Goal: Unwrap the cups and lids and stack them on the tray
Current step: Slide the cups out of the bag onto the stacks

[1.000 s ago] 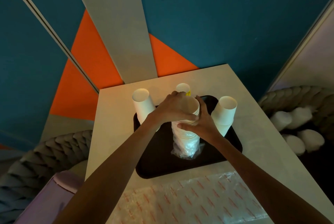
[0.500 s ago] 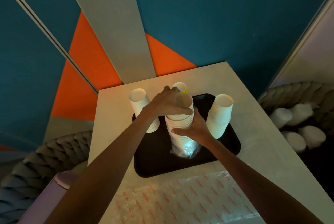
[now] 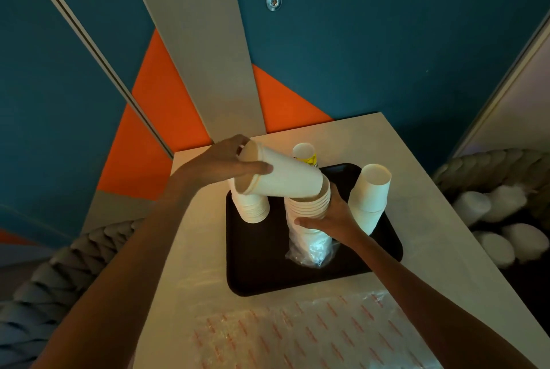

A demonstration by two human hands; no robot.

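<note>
Seemingly unreadable yellow label, L fingers grip tilted cups, R fingers hold stack

Figure: Colours and patterns at the cup table.
Paper cups white; rear cup white with a yellow print. Tray black; table pale beige. Clear wrapping sheet patterned with rows of short orange-red dashes. Wall teal, with orange triangles and a light grey band.
</note>
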